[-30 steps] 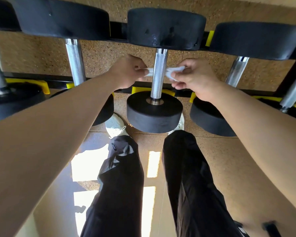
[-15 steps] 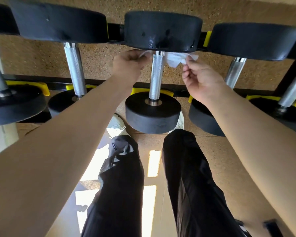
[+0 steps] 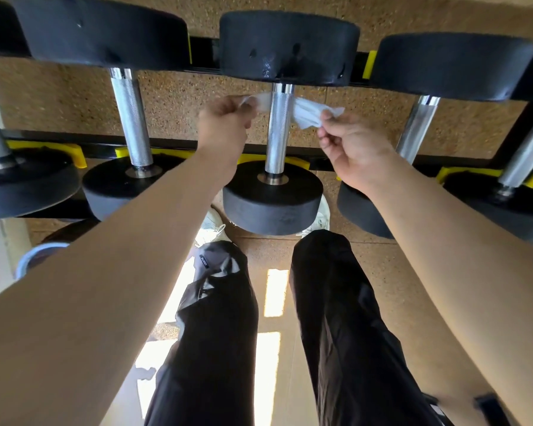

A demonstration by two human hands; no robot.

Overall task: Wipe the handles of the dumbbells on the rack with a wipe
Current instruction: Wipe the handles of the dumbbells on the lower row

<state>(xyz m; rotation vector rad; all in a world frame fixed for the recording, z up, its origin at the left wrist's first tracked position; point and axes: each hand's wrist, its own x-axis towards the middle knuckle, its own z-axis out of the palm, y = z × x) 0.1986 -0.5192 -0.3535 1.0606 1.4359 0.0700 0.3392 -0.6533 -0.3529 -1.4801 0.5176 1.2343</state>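
A black dumbbell lies across the rack in front of me, its knurled steel handle (image 3: 278,133) running between two black heads. A white wipe (image 3: 308,113) passes behind the upper part of that handle, with one end out on each side. My left hand (image 3: 223,127) grips the left end, fingers curled. On the other side my right hand (image 3: 350,146) pinches the right end between thumb and fingers. Both hands sit beside the handle, just below the far head (image 3: 288,46).
More dumbbells lie on both sides, their handles (image 3: 131,118) (image 3: 416,130) parallel to the middle one. The black rack rail (image 3: 173,146) carries yellow cradles (image 3: 74,153). Below are my legs in black trousers (image 3: 222,318), white shoes and a cork-like floor with sun patches.
Both hands slid the wipe up the handle from its middle to just under the far head, then came slightly back down. The wipe stays looped behind the handle.
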